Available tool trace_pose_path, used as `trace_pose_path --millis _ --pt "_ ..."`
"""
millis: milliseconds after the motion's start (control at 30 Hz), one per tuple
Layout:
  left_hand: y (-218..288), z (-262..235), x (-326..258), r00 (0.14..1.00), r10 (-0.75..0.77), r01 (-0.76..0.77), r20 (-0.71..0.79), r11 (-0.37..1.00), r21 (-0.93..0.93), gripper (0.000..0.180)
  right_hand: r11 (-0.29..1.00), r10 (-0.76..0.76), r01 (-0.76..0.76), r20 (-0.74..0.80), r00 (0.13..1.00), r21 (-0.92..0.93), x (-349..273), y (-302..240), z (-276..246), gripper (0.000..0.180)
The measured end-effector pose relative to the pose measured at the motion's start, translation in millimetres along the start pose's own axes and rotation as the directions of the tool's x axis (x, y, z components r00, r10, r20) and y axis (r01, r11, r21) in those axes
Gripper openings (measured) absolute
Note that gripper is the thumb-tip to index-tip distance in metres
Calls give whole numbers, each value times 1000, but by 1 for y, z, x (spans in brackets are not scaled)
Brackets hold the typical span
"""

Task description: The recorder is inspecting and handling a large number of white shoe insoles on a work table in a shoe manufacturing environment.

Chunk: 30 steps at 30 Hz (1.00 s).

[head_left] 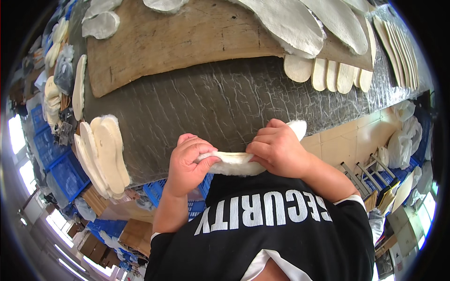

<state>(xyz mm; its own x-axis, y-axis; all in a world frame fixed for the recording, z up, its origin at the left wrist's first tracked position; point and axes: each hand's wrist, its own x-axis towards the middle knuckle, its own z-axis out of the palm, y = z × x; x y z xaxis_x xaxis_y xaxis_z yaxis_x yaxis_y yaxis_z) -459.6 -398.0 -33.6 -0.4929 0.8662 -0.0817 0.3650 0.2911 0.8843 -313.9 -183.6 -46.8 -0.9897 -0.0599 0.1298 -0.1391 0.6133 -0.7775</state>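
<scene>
My left hand (190,161) and my right hand (277,151) both grip one white fleecy insole (236,164), held flat between them at the near edge of the grey worktable (211,103). The insole's far tip sticks out past my right hand. A stack of similar fleecy insoles (105,154) lies on the table to the left of my left hand.
A wooden board (187,37) lies across the far side of the table, with large white insoles (300,23) on it and a row of cream insoles (335,75) under its right end. Blue crates (65,173) stand at the left. Bags and racks fill the floor at right.
</scene>
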Motion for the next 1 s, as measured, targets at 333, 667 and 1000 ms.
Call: trace_pose_path --millis 333,667,1000 --pt "-44 17 11 982 -11 96 -186 883 458 57 879 209 -209 -46 977 -428 11 20 25 69" --pt "-55 39 18 990 -18 -85 138 707 702 109 853 203 -150 54 978 -500 19 41 34 102" --pt "-22 26 -21 997 60 -70 39 683 727 94 656 448 -511 -258 856 -555 -26 3 27 97"
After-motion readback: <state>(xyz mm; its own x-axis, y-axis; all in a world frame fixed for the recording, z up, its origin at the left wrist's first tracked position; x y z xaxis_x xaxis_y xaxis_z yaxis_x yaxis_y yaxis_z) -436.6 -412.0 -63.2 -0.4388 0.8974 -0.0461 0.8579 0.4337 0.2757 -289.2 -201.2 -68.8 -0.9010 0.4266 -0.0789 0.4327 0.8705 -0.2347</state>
